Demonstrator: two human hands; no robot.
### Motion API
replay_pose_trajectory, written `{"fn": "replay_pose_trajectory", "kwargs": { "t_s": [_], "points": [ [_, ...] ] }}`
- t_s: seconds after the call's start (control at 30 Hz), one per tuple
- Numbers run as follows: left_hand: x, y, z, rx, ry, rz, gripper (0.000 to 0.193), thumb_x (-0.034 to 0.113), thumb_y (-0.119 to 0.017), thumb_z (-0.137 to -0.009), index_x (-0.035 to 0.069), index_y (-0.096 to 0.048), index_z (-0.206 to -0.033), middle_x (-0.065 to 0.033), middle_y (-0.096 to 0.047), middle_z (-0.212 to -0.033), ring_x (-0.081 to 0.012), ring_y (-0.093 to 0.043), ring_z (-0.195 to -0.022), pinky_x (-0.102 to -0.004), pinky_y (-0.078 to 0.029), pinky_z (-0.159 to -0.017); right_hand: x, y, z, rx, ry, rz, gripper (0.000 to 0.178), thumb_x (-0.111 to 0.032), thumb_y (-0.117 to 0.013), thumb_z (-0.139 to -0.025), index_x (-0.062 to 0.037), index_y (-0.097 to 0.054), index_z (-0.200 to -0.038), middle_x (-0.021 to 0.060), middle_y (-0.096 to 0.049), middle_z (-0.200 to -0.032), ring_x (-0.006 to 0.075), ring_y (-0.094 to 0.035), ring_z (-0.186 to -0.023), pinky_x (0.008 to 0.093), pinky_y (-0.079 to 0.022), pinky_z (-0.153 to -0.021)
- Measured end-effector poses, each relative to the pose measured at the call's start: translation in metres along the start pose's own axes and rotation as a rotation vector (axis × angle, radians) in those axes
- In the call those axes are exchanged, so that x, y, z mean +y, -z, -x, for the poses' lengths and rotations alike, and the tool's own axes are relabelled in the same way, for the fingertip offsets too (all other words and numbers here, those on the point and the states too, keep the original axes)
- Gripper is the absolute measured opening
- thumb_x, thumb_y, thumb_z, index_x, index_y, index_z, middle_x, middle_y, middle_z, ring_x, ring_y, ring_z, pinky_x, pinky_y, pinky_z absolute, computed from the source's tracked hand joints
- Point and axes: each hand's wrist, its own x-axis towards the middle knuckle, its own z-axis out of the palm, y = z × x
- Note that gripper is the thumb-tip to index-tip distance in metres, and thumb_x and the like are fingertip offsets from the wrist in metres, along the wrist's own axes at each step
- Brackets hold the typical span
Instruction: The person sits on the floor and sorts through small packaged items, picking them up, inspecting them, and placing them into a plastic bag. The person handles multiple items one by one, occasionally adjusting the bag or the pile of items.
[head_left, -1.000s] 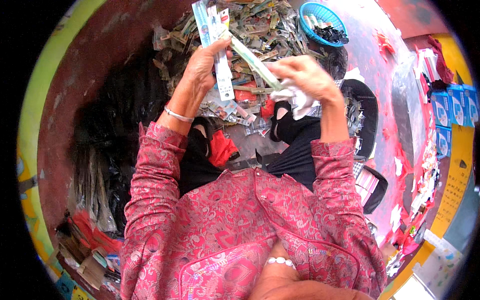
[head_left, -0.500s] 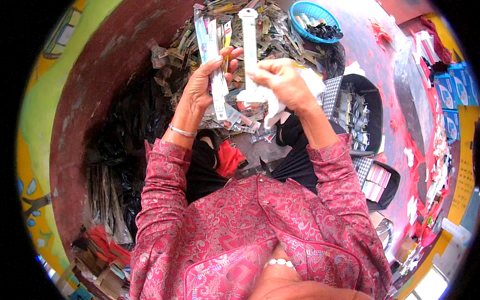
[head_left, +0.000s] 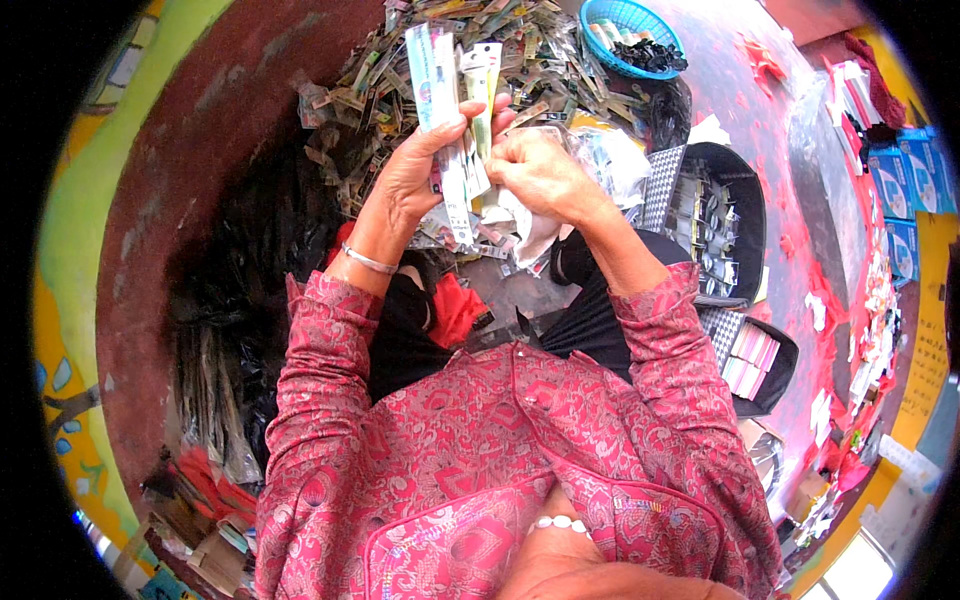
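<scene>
"What's just changed?"
"I see the long whitish-green plastic packet (head_left: 485,70) now against the slim clear-blue packets (head_left: 430,75) my left hand (head_left: 420,160) pinches, left of the round blue basket (head_left: 645,14): bunch growing, I judge. Right hand's (head_left: 540,172) fingers curled; grip hidden."

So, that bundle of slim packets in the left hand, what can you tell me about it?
The bundle of slim packets is several long, narrow strips, glossy like clear plastic, mostly white and pale blue, with yellowish green at its right side. It is loosely fanned, its top ends pointing away from the person. The left hand grips it, thumb across the front. The right hand is closed at its right edge; any grip there is unclear. Behind it lies a pile of similar strips.
</scene>
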Motion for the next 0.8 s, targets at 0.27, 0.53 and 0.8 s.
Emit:
{"fn": "replay_pose_trajectory", "kwargs": {
  "t_s": [0.27, 0.53, 0.8],
  "points": [
    [0.009, -0.009, 0.009, 0.007, 0.047, -0.185, 0.040, 0.020, -0.063, -0.073, 0.000, -0.052, -0.105, -0.0099, -0.055, -0.097, -0.0177, -0.054, -0.089, -0.0329, -0.047, -0.078, 0.003, -0.005, -0.003, -0.024, 0.024, 0.013, 0.030, -0.024, -0.052, -0.077, 0.0017, -0.059, -0.064, 0.0050, -0.054, -0.056, 0.0111, -0.051, -0.054, 0.0283, -0.041, -0.054],
    [0.012, -0.002, 0.012, -0.018, 0.026, -0.053, 0.026, 0.019, -0.062, -0.074, 0.004, -0.054, -0.092, -0.0084, -0.052, -0.090, -0.0164, -0.054, -0.072, -0.0331, -0.051, -0.066, 0.006, 0.042, 0.004, 0.157, -0.117, -0.472, 0.040, -0.042, -0.059, -0.075, -0.0040, -0.060, -0.063, 0.0003, -0.053, -0.056, 0.0069, -0.047, -0.052, 0.0229, -0.038, -0.049],
    [-0.002, -0.013, 0.018, -0.199, 0.158, -0.099, 0.020, 0.020, -0.065, -0.070, 0.007, -0.050, -0.075, -0.0116, -0.048, -0.089, -0.0123, -0.046, -0.058, -0.0275, -0.046, -0.049, -0.012, 0.032, 0.005, -0.202, 0.004, -0.817, 0.030, -0.027, -0.063, -0.074, 0.0015, -0.058, -0.083, 0.0067, -0.059, -0.070, 0.0149, -0.057, -0.067, 0.0264, -0.045, -0.064]
  ]
}}
